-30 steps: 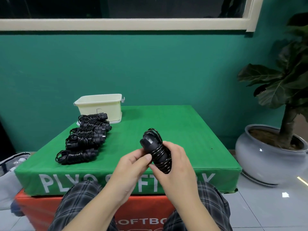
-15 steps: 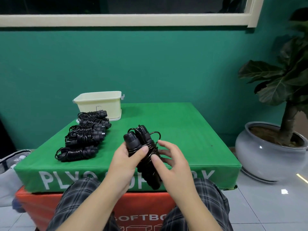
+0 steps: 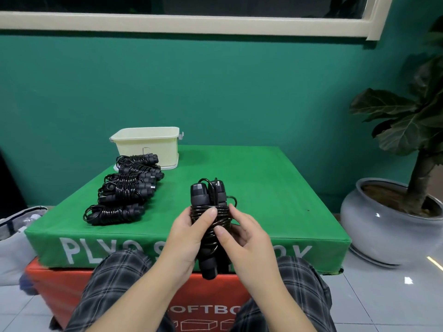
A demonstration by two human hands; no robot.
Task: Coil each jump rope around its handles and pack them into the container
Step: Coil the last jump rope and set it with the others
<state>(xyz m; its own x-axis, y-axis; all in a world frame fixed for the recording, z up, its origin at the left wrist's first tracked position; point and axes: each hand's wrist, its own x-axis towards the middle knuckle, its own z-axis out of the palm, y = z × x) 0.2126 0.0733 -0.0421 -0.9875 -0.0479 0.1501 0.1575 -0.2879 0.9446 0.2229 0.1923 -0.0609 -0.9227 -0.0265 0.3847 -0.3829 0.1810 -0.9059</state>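
Turning upright over the bench's (image 3: pixel 275 188) near edge, the coiled jump rope (image 3: pixel 209 219) is now being gripped by both hands, left hand (image 3: pixel 189 233) and right hand (image 3: pixel 244 238) curling around its wound handles. Coiling is looking finished, with five other bundles (image 3: pixel 127 188) waiting beside the far-left container (image 3: pixel 148 144).

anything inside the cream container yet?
Cannot tell. Only the container's outer wall and rim show; the inside is hidden from this angle. Coiled ropes lie in a row on the green mat in front of it, and both hands hold another rope.

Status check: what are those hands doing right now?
Left hand and right hand both grip a coiled rope. Container behind five coiled ropes. Nothing in the way.
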